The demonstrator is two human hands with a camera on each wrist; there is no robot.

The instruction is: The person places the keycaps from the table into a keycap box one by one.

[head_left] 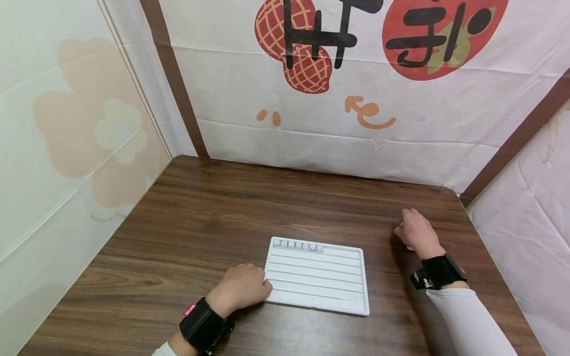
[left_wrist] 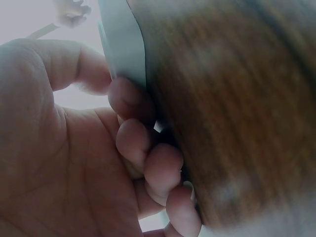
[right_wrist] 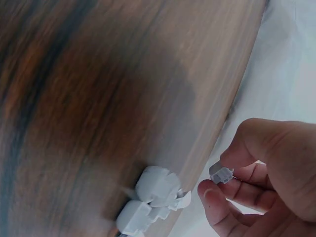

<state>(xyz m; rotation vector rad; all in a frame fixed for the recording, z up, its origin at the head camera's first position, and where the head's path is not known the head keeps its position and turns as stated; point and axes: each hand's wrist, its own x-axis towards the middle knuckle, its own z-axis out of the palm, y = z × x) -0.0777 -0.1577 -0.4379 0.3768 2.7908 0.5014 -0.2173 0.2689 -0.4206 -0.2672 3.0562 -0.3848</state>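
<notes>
A flat white tray with ridged rows lies on the brown wooden table. Several small white blocks stand side by side in its far row, starting from the left end. My left hand pinches the tray's left edge near the front corner between thumb and index finger; the other fingers are curled near the tabletop. Off to the right of the tray, my right hand pinches a small light-grey block between thumb and fingertips. Loose white pieces with rounded tops lie on the table close to it.
The wooden table has a rounded far edge against a white printed cloth. More cloth hangs along the left and right sides. Black bands with small devices are strapped round both wrists.
</notes>
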